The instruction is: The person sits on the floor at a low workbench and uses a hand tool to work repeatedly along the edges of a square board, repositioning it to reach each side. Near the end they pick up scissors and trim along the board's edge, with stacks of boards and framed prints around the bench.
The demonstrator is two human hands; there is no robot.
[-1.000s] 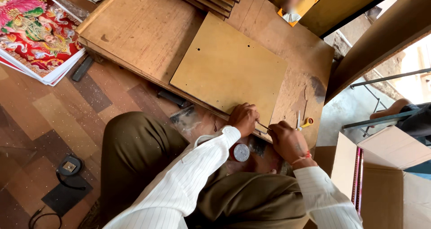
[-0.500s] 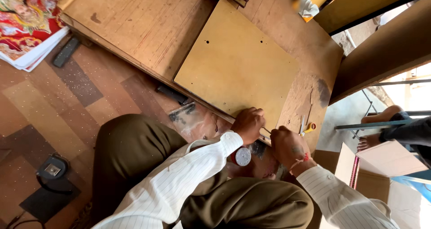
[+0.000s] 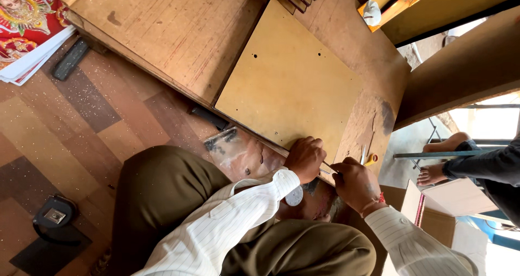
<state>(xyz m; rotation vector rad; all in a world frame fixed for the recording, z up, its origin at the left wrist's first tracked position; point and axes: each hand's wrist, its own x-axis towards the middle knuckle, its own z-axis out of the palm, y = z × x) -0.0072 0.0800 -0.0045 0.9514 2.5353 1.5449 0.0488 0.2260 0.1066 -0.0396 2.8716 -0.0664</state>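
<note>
Two broad wooden boards (image 3: 179, 32) lie flat on the patterned floor (image 3: 70, 124), giving a firm bed for the yellow panel (image 3: 287, 86) resting on them, its near edge drawn up to the seated person's knees. At that edge both hands meet: the left hand (image 3: 305, 158) is clenched around a thin metal rod (image 3: 329, 168), apparently pinning it against the panel, while the right hand (image 3: 356, 185) curls tight beside it; what its fingers grip I cannot tell. Just past them lies a small yellow-handled tool (image 3: 368, 158), close for reaching.
</note>
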